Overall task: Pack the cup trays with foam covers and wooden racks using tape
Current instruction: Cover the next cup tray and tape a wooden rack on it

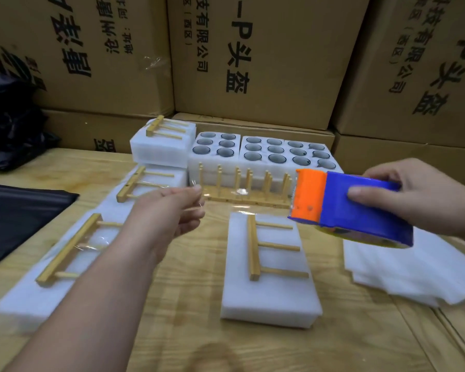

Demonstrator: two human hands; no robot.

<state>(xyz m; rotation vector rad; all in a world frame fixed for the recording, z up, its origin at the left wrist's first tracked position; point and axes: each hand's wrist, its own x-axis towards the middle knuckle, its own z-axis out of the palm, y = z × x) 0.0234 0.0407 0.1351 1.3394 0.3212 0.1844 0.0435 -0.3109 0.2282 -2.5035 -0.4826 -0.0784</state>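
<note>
My right hand (424, 194) grips a blue and orange tape dispenser (352, 208) in the air at the right. My left hand (172, 210) pinches the free end of clear tape (239, 194), stretched across from the dispenser. Below them on the table lies a foam-covered cup tray (269, 288) with a wooden rack (255, 251) on top. Two more covered trays with taped racks (65, 251) lie at the left, another (161, 146) stacked behind. Open foam trays of cups (279, 154) stand at the back, with several upright wooden racks (242, 183) in front of them.
A pile of white foam sheets (419, 269) lies at the right. Black plastic bags (16, 210) sit at the left edge. Large cardboard boxes (266, 55) wall off the back of the wooden table (199, 331).
</note>
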